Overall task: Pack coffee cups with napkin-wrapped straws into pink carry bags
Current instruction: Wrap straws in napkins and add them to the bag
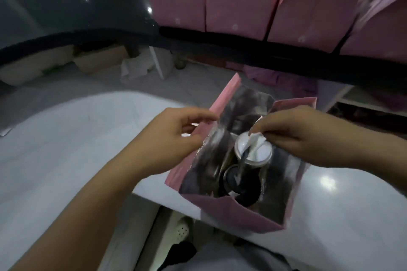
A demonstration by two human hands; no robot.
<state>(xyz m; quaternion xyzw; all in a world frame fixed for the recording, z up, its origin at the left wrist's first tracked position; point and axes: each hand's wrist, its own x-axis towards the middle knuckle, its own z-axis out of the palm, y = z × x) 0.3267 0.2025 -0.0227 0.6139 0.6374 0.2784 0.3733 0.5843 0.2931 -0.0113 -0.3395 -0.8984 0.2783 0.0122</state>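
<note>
Nearest to us, at the lower edge, we saw grey clothing [220, 255] and a white perforated object [181, 230] on the floor, both too blurred to name further.

Just above them the pink carry bag [220, 211] stood open on the near edge of the white worktop [66, 149], its silver lining showing. Inside it a coffee cup [261, 153] with a white lid sat upright towards the right. Nearer to us was a second, dark round shape [233, 180]; we could not tell if it was another cup or an empty holder.

The left hand [176, 130] came in from the left and pinched the bag's left rim between thumb and curled fingers. The right hand [293, 132] reached over the right rim and gripped the napkin-wrapped straw [253, 142] in its fingertips, directly over the white lid. The straw's lower end ran down past the lid into the dark of the bag, where we lost it. The cup's body was hidden by the bag's walls.

Beyond the hands, grey floor lay between the white worktop and a black worktop [66, 11]. Under it were pale boxes [97, 61], dim and indistinct. On its right part a row of pink bags [237, 6] stood side by side, their tops cut off by the frame.
</note>
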